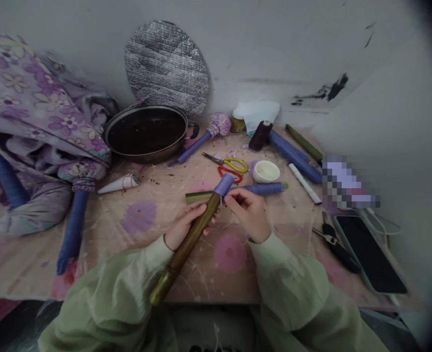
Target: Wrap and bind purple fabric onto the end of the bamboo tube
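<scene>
My left hand (188, 221) is wrapped round a brown-green bamboo stick (190, 242), which slants from my lap side up toward the middle of the table. Its upper end is bound in a purple strip (224, 185). Beside that end, the thumb and fingers of my right hand (248, 211) pinch together at the loose edge of the strip. Behind both hands lies another stick wrapped in blue-purple (262, 188), and a green cut piece (200, 197) shows behind the held stick. Yellow-and-red-handled scissors (234, 165) lie just beyond.
A dark pan (146, 131) stands at the back left, near floral cloth bundles (47, 112) and a white cone (118, 183). A white bowl (266, 171), dark thread spool (260, 136), blue-wrapped sticks (292, 154) and marker (304, 183) lie right of centre. Keys (338, 247) and a phone (370, 254) are at right.
</scene>
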A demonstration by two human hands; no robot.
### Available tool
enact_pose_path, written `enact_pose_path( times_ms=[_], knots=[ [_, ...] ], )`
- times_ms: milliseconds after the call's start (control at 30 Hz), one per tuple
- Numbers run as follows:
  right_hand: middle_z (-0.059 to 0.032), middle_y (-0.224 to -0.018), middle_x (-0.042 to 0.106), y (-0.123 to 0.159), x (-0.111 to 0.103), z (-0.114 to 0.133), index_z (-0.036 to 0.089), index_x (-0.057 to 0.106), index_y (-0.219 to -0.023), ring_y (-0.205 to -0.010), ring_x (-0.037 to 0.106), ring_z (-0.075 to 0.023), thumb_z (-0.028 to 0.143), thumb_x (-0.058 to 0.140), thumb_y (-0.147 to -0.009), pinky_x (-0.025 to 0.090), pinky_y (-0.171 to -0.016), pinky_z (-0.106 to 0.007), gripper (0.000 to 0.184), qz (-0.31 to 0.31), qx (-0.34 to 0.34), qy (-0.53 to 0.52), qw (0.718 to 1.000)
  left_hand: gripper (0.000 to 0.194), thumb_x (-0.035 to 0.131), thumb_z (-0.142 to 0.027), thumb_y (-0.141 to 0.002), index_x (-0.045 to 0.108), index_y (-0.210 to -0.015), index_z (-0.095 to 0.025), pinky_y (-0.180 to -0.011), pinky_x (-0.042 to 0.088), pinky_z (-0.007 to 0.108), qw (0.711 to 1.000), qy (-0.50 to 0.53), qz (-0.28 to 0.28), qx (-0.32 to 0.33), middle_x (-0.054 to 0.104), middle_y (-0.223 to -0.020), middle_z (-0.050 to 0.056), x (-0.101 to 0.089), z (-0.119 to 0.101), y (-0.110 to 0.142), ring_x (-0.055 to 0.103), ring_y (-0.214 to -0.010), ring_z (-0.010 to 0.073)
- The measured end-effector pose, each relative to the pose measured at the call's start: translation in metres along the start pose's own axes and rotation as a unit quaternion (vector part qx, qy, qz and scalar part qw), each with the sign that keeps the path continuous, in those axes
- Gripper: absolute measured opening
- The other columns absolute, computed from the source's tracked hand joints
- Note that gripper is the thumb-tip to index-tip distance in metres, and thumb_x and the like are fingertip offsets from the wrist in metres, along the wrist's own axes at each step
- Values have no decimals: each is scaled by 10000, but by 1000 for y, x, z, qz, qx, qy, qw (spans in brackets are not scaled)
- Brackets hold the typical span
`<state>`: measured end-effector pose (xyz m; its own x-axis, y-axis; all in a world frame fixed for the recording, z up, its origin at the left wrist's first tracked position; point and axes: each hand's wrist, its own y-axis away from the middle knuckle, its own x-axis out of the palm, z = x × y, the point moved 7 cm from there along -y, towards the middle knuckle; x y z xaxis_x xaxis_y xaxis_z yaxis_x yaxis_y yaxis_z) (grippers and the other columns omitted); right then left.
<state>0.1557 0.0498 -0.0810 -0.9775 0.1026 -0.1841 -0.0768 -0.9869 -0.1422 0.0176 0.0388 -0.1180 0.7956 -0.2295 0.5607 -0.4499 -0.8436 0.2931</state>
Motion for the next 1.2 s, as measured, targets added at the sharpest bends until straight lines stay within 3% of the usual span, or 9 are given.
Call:
enact_pose_path(
  times_ms=[667, 967, 1200],
  knots=[
    [24, -563, 544, -1, 5, -6, 169, 612, -683, -497, 454, -92, 273, 580, -759, 373, -497, -237, 133, 23, 7, -13, 1000, 333, 665, -293, -732, 657, -994, -87, -425, 450, 176, 999, 5, -33, 22, 679, -884, 110, -2, -4, 1, 586, -632, 118],
    [4, -616, 591, -1, 7, -9, 165, 618, -719, -522, 493, -100, 300, 585, -766, 396, -502, -232, 146, 27, 12, -35, 999, 289, 593, -222, -800, 619, -1065, -107, -401, 412, 155, 998, 67, 5, 4, 663, -953, 121, 3, 1, 3, 577, -630, 107],
    [27, -563, 530, 0, 7, -7, 164, 602, -691, -501, 453, -90, 290, 582, -769, 366, -496, -228, 149, 27, 11, -37, 999, 259, 600, -246, -785, 624, -998, -100, -339, 329, 112, 993, 110, 51, -9, 629, -945, 119, 11, 1, 5, 530, -592, 83]
  ],
)
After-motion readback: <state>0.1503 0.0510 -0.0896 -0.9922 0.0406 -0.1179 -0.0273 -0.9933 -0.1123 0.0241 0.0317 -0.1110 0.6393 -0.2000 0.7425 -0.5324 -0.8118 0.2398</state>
